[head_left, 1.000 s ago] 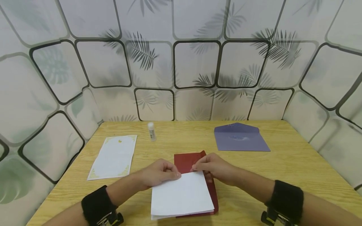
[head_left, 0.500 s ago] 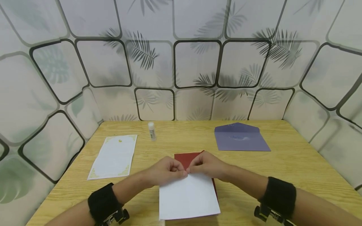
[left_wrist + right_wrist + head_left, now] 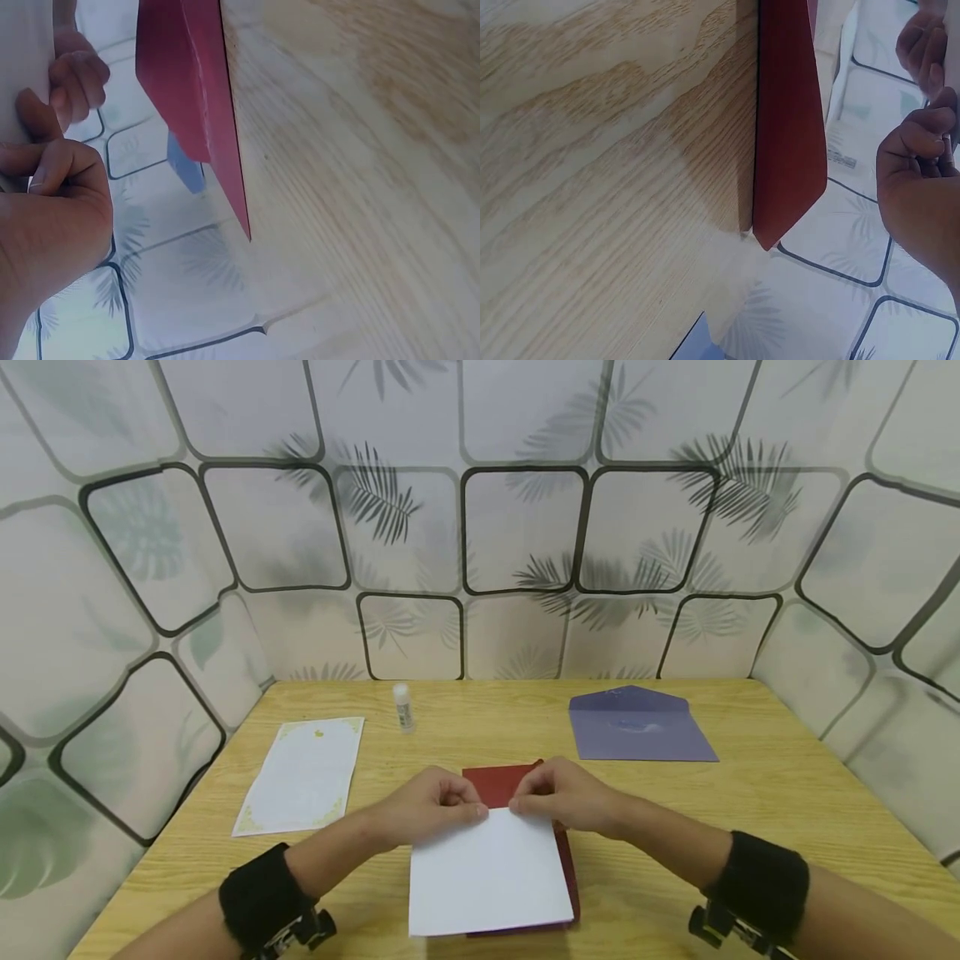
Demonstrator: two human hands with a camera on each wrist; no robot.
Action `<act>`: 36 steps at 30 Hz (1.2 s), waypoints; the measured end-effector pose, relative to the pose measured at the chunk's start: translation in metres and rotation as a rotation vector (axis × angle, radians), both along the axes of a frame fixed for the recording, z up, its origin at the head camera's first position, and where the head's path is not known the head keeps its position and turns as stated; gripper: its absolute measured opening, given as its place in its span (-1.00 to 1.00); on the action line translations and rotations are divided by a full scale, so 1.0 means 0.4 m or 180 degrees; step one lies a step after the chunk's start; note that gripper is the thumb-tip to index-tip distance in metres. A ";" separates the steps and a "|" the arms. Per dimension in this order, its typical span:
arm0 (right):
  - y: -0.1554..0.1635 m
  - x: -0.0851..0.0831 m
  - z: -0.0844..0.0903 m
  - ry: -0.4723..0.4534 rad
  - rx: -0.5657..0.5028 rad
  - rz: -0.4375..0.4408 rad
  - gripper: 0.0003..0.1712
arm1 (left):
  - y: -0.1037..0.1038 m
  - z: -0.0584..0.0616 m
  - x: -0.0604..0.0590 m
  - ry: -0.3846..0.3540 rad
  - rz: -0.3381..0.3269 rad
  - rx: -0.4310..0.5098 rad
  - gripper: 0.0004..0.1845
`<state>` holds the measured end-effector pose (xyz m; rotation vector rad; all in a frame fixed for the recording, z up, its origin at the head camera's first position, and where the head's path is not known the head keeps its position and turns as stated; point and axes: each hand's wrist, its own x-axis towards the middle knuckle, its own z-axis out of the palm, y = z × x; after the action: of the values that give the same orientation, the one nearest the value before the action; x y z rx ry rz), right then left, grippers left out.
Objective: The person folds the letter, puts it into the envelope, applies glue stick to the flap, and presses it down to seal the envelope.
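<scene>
A white sheet of paper (image 3: 487, 877) is pinched along its far edge by both hands. My left hand (image 3: 442, 806) grips that edge left of its middle, thumb on top, and my right hand (image 3: 562, 797) pinches it near the far right corner. Beneath the paper lies a red envelope (image 3: 498, 783), its far end and right side showing. In the left wrist view, the red envelope (image 3: 202, 97) rests on the table with a flap raised, apart from the curled fingers of the left hand (image 3: 60, 195). The right wrist view shows the right hand (image 3: 922, 165) with bent fingers at the paper.
A white sheet with a gold border (image 3: 303, 777) lies at the left. Behind it stands a small glue stick (image 3: 403, 708) with a white cap. A purple envelope (image 3: 641, 731) lies open at the back right. Patterned cloth walls (image 3: 517, 635) enclose the wooden table (image 3: 750, 827).
The paper and both hands shifted right, then back left a little. The hands came together at the far edge, then moved slightly apart. The right hand now pinches the paper's edge.
</scene>
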<state>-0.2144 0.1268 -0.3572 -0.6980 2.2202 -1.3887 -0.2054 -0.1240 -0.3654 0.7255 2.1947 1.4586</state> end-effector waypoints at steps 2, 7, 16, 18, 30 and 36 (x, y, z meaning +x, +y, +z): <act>0.008 -0.001 0.001 -0.0061 -0.0034 -0.0007 -0.79 | -0.005 0.000 -0.002 0.0015 0.0008 -0.0021 -0.82; 0.029 -0.004 0.002 -0.0133 -0.0169 0.0072 -0.78 | -0.018 0.005 -0.004 0.0064 0.0013 0.0022 -0.81; 0.045 -0.006 0.003 -0.0098 -0.0198 0.0062 -0.77 | -0.028 0.013 -0.004 0.0104 0.0086 0.0029 -0.79; 0.047 -0.006 0.004 -0.0087 -0.0214 0.0065 -0.77 | -0.031 0.014 -0.006 0.0082 0.0106 0.0026 -0.79; 0.106 -0.024 0.001 -0.0094 -0.0389 0.0267 -0.71 | -0.082 0.019 -0.005 -0.0401 0.0085 0.0183 -0.74; 0.136 -0.039 -0.004 -0.0042 -0.0521 0.0493 -0.70 | -0.101 0.016 -0.001 -0.0215 -0.0171 0.0237 -0.74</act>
<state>-0.2299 0.1812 -0.3586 -0.8938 2.0113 -1.5024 -0.2057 -0.1645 -0.3589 0.7428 2.0646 1.5222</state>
